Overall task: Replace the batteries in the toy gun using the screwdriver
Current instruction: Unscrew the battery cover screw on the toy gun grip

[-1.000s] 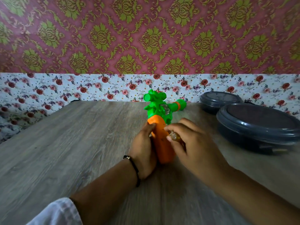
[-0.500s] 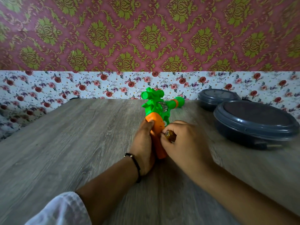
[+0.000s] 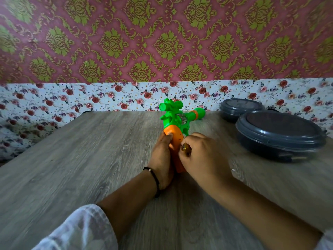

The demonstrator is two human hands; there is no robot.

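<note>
While the left hand [image 3: 163,156] clamps the toy gun [image 3: 175,130] down on the desk [image 3: 81,159], its fingers wrapped round the orange grip, keep the screwdriver [image 3: 185,149] in the right hand's [image 3: 203,156] curled fingers square and press firmly, or it'll probably slip.

The toy gun [image 3: 177,121] is bright green up top with an orange grip. The worktop [image 3: 81,159] is grey wood-grain. Two dark grey lidded containers [image 3: 279,134] sit by its far right edge. The wall behind is maroon with olive-gold damask [image 3: 162,42], over a white strip of red roses [image 3: 108,96]. There's a black wristband [image 3: 155,179] and a white sleeve [image 3: 77,230].
</note>
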